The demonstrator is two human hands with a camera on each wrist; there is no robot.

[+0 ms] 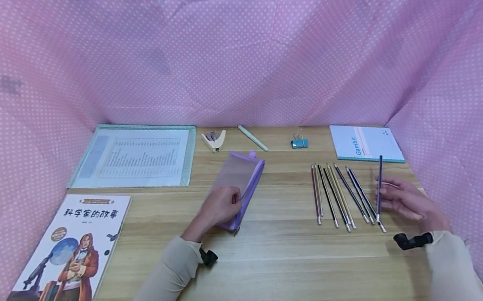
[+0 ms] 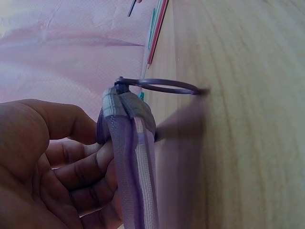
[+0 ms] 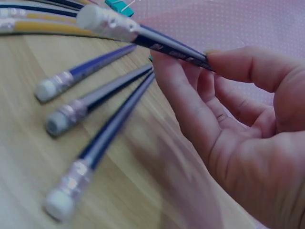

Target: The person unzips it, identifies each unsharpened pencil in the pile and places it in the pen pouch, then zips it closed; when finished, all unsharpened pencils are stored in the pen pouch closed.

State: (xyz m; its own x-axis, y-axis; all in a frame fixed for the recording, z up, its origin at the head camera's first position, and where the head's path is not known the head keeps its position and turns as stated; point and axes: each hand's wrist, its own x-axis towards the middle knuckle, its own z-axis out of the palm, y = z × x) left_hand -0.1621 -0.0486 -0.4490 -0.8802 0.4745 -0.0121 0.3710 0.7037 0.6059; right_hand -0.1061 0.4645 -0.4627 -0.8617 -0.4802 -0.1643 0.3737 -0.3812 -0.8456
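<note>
My left hand pinches the side of a purple zippered mesh pencil pouch near its front end. In the left wrist view, the thumb and fingers are on the pouch beside its zip, and a dark ring pull sticks out from the end. My right hand holds a dark blue pencil between thumb and fingers, raised off the table. Its white eraser faces the right wrist camera. Several more pencils with white erasers lie side by side, left of that hand.
Along the back are a plastic document folder, a stapler, a pale green stick-like pen, a teal binder clip and a light blue notebook. An illustrated book lies at the left. Pink dotted cloth surrounds the table.
</note>
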